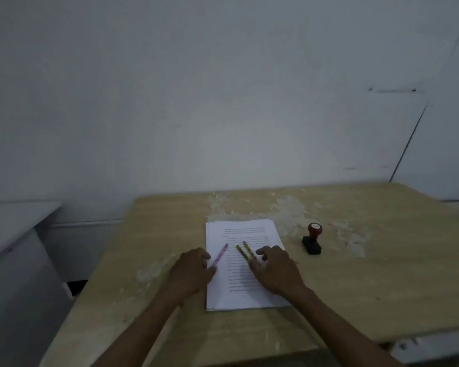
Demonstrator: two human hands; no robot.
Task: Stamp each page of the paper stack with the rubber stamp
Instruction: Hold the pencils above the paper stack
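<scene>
A stack of white printed paper (245,292) lies on the wooden table (355,282) in front of me. The rubber stamp (312,238), with a black base and a red knob, stands on the table to the right of the stack, untouched. Three pencils lie on the top page. My left hand (190,272) sits at the stack's left edge, and its fingertips pinch the lower end of the pink pencil (221,254). My right hand (276,270) rests on the page with loosely bent fingers that touch the near ends of the two yellow-green pencils (243,250).
The tabletop is worn and flaky behind the stack. A pale wall rises just past the table's far edge. A grey cabinet (16,234) stands lower at the left, with a gap between it and the table.
</scene>
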